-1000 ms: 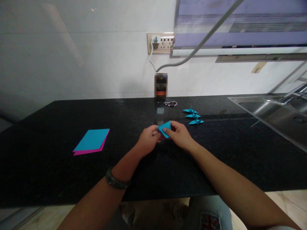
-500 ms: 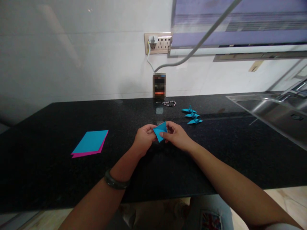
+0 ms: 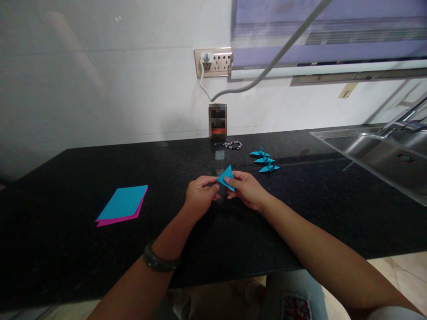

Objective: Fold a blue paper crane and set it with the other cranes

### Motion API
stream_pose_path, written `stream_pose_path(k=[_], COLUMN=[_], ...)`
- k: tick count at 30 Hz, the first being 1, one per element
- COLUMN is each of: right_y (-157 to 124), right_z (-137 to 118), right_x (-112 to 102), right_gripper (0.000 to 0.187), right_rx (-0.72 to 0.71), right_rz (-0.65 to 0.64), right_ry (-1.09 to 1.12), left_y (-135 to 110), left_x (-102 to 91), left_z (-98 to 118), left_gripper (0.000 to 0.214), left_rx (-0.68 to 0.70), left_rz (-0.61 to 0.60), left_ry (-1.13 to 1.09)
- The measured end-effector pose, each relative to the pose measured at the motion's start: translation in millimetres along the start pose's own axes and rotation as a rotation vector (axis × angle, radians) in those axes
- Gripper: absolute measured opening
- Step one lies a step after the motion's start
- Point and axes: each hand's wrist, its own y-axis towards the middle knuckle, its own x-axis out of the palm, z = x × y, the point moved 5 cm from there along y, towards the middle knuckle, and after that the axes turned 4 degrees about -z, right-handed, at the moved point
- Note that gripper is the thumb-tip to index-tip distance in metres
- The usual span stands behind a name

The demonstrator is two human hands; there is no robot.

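Between my hands, over the counter, is a small piece of folded blue origami paper (image 3: 226,177), its visible face roughly triangular. My right hand (image 3: 247,188) pinches it, thumb pressed on the front and fingers behind. My left hand (image 3: 201,194) is closed at the paper's left corner, with the index fingertip against that corner and the thumb curled just below. The parts of the fingers behind the paper are hidden. Beyond my right hand stand three finished blue paper cranes (image 3: 264,160) in a close row.
Blue and magenta paper sheets (image 3: 123,202) lie stacked at left on the black counter (image 3: 66,249). A beaded bracelet (image 3: 232,145) lies near a pixelated upright object (image 3: 218,122) by the wall. The sink (image 3: 376,151) is at right; a cable (image 3: 267,71) hangs from above.
The blue paper has turned and now shows a triangular face instead of a kite-like one. My left thumb has moved down off its left side. The view has shifted slightly.
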Motion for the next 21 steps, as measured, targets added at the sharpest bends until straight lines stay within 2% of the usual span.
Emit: stream_pose_path(k=[4,7,12,21], right_y=[0.3,0.9,2.2,0.6], right_z=[0.9,0.3,-1.9,-4.5], right_x=[-0.5,-1.6,-5.1,-3.3], right_gripper=[0.025,0.025,0.025,0.032], right_rx=[0.003,-0.008,-0.036,-0.039], right_rz=[-0.005,0.002,0.004,-0.011], right_ry=[0.025,0.027,0.059,0.023], left_y=[-1.4,-1.5,-0.7,0.0], left_x=[4.7,3.6,2.3,-0.1], left_z=[0.8,-0.2,-4.4,-3.8], left_gripper=[0.023,0.022,0.021,0.030], left_rx=[-0.052,-0.054,-0.090,-0.068], left_rz=[-0.036,-0.028,-0.086,-0.087], left_ry=[-0.101,-0.205,-0.357,-0.265])
